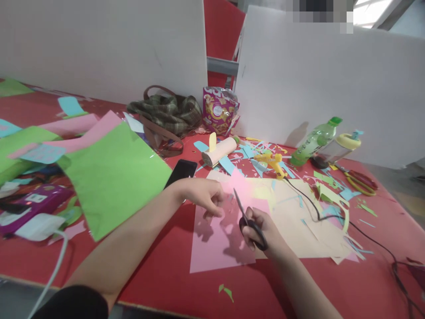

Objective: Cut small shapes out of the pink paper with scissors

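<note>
My right hand [260, 228] grips black-handled scissors [253, 230], their blades pointing up and away from me. Below both hands lies a sheet of pink paper [207, 250], partly over a larger cream sheet [285, 239]. My left hand [207, 197] hovers over the pink sheet, its fingers loosely bent, apart and pointing down; I see nothing held in it. A smaller pink piece [239, 180] shows just beyond the scissor tips. Close behind my left wrist is a black phone [183, 170], partly hidden by the arm.
A paper-covered tube [219, 152], yellow glue gun [272, 164] with a black cord, tilted green bottle [315, 141], clear cup [341, 148] and pliers [360, 180] stand or lie beyond. Green paper [116, 177], a plaid bag [166, 113] and a snack bag [219, 110] sit left and back.
</note>
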Demonstrator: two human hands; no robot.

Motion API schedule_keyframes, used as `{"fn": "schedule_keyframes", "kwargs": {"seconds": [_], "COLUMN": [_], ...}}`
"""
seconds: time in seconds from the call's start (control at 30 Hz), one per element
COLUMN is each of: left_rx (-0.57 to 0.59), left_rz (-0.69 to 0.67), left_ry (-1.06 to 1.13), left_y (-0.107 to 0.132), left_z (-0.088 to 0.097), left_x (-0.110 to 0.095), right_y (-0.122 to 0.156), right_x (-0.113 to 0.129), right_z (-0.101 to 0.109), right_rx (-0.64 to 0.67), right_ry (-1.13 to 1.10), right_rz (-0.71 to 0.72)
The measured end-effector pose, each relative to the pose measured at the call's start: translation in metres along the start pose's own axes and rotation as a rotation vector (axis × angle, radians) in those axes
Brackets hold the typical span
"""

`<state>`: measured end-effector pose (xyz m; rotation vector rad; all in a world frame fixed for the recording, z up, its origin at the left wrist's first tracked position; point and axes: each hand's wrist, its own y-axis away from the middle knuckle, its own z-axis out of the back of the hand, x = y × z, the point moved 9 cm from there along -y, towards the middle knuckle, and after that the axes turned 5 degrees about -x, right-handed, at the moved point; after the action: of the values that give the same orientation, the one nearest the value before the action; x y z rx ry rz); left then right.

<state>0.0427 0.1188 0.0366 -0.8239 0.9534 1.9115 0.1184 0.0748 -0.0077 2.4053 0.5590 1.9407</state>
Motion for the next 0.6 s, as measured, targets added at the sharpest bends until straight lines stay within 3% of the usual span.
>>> {"fn": "schedule_keyframes", "kwargs": {"seconds": [0.27, 0.43, 0.6], "left_rx": [-0.039, -0.262, -0.451], "left_rz": [-0.026, -0.029, -0.033], "left_ry": [0.081, 0.049, -0.004], "left_y": [-0.007, -0.017, -0.023], "left_z": [-0.007, -0.002, 0.0], "left_x": [-0.006, -0.01, -0.012], "right_y": [0.0, -0.003, -0.003], "right_x": [0.024, 0.018, 0.015], "right_z": [0.008, 0.02, 0.029], "right_rx": [-0.155, -0.337, -0.424], "right_ry": [-0.092, -0.072, -0.087], "right_rz": [0.249, 0.235, 0.251]}}
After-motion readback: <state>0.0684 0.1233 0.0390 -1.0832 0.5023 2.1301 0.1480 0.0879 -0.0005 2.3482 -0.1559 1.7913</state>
